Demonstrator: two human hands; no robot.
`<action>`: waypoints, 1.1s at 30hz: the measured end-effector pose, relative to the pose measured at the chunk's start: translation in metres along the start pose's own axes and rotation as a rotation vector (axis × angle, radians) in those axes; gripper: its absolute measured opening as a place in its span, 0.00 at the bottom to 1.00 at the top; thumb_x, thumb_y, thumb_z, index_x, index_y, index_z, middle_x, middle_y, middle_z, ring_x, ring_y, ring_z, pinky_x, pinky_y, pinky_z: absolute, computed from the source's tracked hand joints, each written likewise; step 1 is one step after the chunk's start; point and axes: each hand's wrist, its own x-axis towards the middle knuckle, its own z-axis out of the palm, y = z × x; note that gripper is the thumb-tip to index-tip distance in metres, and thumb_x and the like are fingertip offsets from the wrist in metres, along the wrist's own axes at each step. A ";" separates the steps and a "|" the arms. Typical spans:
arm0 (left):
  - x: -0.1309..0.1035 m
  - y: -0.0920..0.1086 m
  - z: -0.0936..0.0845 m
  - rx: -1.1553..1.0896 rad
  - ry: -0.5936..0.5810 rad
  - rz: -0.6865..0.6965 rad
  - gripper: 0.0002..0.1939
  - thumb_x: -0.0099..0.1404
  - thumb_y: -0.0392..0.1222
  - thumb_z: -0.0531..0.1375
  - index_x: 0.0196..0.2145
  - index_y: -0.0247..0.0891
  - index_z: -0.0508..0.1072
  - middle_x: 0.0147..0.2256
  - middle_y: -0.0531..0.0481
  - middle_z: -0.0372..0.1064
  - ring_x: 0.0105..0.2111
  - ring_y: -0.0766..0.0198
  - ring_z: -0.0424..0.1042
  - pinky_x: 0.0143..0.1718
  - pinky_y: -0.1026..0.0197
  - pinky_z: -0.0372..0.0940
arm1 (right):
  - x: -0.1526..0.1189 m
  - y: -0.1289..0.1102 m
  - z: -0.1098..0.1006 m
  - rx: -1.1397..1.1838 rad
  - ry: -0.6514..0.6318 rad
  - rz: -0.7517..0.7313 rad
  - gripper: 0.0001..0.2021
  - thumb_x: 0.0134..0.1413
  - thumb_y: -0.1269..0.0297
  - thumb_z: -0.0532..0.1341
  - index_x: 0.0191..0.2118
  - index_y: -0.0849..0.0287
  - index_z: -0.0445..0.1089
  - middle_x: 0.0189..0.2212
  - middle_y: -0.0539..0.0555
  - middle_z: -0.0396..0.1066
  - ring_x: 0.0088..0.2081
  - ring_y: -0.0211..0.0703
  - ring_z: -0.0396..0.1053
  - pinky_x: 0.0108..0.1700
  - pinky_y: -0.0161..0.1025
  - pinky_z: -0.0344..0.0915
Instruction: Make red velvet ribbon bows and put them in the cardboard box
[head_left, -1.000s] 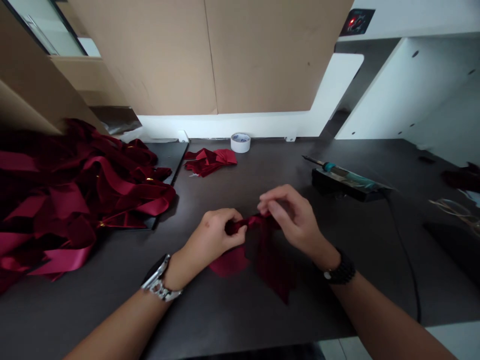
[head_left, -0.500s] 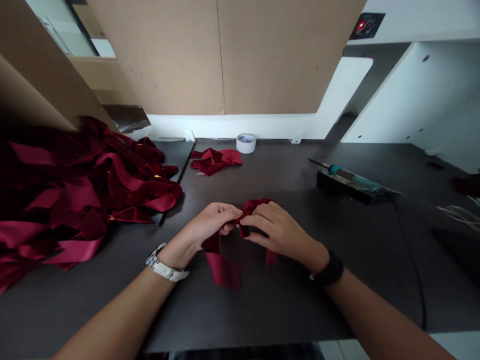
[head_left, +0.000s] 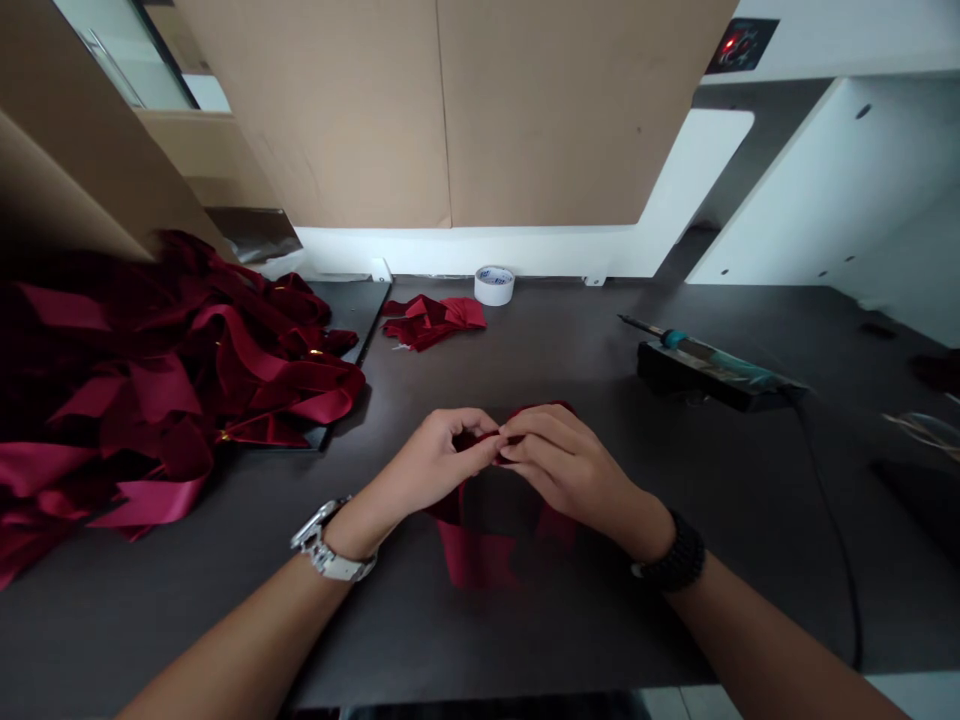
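Note:
Over the middle of the dark table, a dark red velvet ribbon is pinched between my two hands. My left hand grips it from the left, thumb pressed against the fingers. From the right, my right hand is closed on the same ribbon, its fingertips meeting my left thumb. Part of the ribbon shows behind my right fingers, and its loose tails hang below both hands, blurred. Whatever shape it has at the pinch is hidden by my fingers.
A large heap of red ribbons covers the left side, partly on a black board. Red ribbon pieces and a white tape roll lie at the back. A soldering iron rests on a black box, its cord trailing rightward. Cardboard stands behind.
Both hands have drawn together until the fingertips meet, my right hand turning over the ribbon. The ribbon's tails have swung slightly to the right.

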 end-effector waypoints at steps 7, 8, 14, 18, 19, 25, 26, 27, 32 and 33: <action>-0.003 0.001 -0.001 0.125 -0.008 0.092 0.11 0.65 0.45 0.54 0.30 0.36 0.68 0.26 0.54 0.62 0.27 0.68 0.59 0.30 0.66 0.57 | 0.001 0.007 0.001 0.359 -0.010 0.330 0.06 0.58 0.65 0.61 0.31 0.57 0.64 0.37 0.55 0.68 0.38 0.41 0.67 0.38 0.39 0.63; -0.003 0.000 -0.001 0.144 -0.012 0.106 0.11 0.65 0.45 0.53 0.31 0.36 0.68 0.27 0.54 0.62 0.28 0.67 0.60 0.31 0.65 0.57 | 0.002 0.008 0.001 0.393 -0.022 0.371 0.06 0.57 0.65 0.61 0.31 0.57 0.64 0.37 0.55 0.69 0.38 0.41 0.66 0.38 0.38 0.63; -0.003 -0.002 -0.001 0.224 -0.056 0.170 0.12 0.69 0.43 0.50 0.35 0.35 0.69 0.32 0.51 0.66 0.33 0.65 0.64 0.36 0.64 0.59 | 0.004 0.009 -0.001 0.623 -0.096 0.672 0.09 0.51 0.64 0.64 0.29 0.57 0.61 0.33 0.51 0.68 0.33 0.38 0.64 0.36 0.37 0.59; -0.004 0.002 -0.002 0.226 -0.064 0.197 0.11 0.69 0.45 0.52 0.36 0.36 0.71 0.34 0.51 0.67 0.35 0.65 0.66 0.38 0.63 0.60 | 0.004 0.012 -0.004 0.628 -0.148 0.781 0.12 0.47 0.60 0.67 0.34 0.57 0.64 0.32 0.49 0.66 0.34 0.38 0.63 0.38 0.38 0.59; -0.004 0.003 -0.002 0.221 -0.062 0.200 0.11 0.68 0.45 0.54 0.36 0.36 0.71 0.34 0.51 0.67 0.35 0.65 0.66 0.38 0.63 0.60 | 0.004 0.013 -0.005 0.656 -0.171 0.798 0.13 0.46 0.59 0.67 0.35 0.57 0.65 0.31 0.49 0.65 0.33 0.38 0.62 0.38 0.37 0.59; -0.003 0.002 0.001 -0.024 -0.028 0.045 0.10 0.64 0.47 0.57 0.34 0.36 0.67 0.29 0.54 0.63 0.26 0.70 0.63 0.29 0.65 0.61 | 0.004 0.014 -0.005 0.863 -0.160 0.914 0.16 0.47 0.56 0.67 0.27 0.59 0.60 0.23 0.44 0.59 0.26 0.33 0.56 0.29 0.33 0.52; -0.003 0.001 0.001 -0.077 -0.024 0.026 0.10 0.64 0.46 0.58 0.34 0.36 0.65 0.29 0.55 0.62 0.25 0.71 0.63 0.27 0.66 0.61 | 0.004 0.013 -0.004 0.888 -0.153 0.928 0.16 0.47 0.56 0.67 0.27 0.58 0.60 0.22 0.44 0.59 0.26 0.33 0.56 0.28 0.33 0.51; -0.002 0.000 0.002 -0.113 -0.018 0.022 0.10 0.63 0.46 0.58 0.34 0.36 0.64 0.29 0.56 0.61 0.24 0.72 0.62 0.26 0.67 0.61 | 0.003 0.013 -0.004 0.915 -0.148 0.940 0.17 0.47 0.56 0.67 0.27 0.58 0.59 0.22 0.44 0.58 0.25 0.33 0.56 0.28 0.33 0.51; 0.000 -0.003 0.006 -0.152 0.014 0.068 0.08 0.62 0.43 0.58 0.34 0.36 0.66 0.29 0.56 0.62 0.24 0.72 0.63 0.25 0.68 0.63 | 0.002 0.011 0.001 1.043 -0.103 0.961 0.16 0.49 0.56 0.66 0.26 0.58 0.58 0.24 0.45 0.57 0.25 0.33 0.54 0.27 0.33 0.49; 0.000 -0.004 0.007 -0.159 0.025 0.069 0.07 0.62 0.43 0.59 0.34 0.36 0.66 0.27 0.56 0.62 0.23 0.72 0.63 0.24 0.68 0.63 | 0.002 0.011 0.002 1.064 -0.087 0.960 0.16 0.49 0.56 0.66 0.26 0.58 0.58 0.24 0.45 0.56 0.26 0.33 0.53 0.27 0.33 0.49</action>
